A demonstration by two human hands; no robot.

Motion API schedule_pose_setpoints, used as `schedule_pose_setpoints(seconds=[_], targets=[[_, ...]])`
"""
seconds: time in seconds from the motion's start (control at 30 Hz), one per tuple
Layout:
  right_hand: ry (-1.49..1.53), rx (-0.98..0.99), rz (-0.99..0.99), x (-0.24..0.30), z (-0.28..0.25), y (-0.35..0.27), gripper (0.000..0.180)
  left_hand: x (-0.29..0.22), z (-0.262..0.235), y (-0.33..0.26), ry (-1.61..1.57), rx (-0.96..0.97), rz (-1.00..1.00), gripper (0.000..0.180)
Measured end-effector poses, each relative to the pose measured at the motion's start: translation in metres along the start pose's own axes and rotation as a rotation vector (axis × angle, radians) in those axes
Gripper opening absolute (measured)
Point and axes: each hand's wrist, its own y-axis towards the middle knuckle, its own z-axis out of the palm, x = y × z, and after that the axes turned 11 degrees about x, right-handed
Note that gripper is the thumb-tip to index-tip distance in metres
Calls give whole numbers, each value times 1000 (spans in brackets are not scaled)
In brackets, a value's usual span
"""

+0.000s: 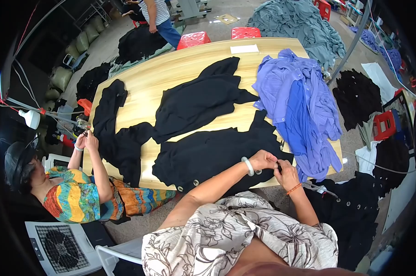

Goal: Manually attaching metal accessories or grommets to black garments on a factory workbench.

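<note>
Here two hands, left hand (262, 160), right hand (287, 175), pinch one black garment (208, 156)

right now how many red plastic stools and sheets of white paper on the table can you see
red plastic stools: 4, two beyond the table's far edge, one at the top, one on the right
white paper sheets on the wooden table: 1
total: 5

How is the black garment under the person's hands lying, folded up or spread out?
Spread out. The black garment lies flat across the wooden table, with the left hand and right hand pinching its near edge.
</note>
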Motion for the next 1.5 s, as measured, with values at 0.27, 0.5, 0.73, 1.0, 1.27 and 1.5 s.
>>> schedule_pose_setpoints(seconds=[0.27, 0.5, 0.73, 1.0, 1.27, 1.5], targets=[[130, 108, -105, -3, -10, 9, 29, -6, 27, -22, 842, -340, 148, 21], [162, 29, -103, 1, -10, 1, 24, -5, 25, -23, 738, -326, 165, 18], [421, 139, 38, 2, 0, -25, 18, -4, 26, -49, 763, -224, 321, 12], [614, -9, 45, 25, -40, -3, 14, -42, 21, -158, 1207, -656, 486, 59], [360, -293, 97, 42, -3, 3, 28, 72, -38, -318, 830, -994, -226, 71], [42, -60, -395, 163, 54, 4, 44, 100, -36, -323, 1033, -1026, -14, 33]])
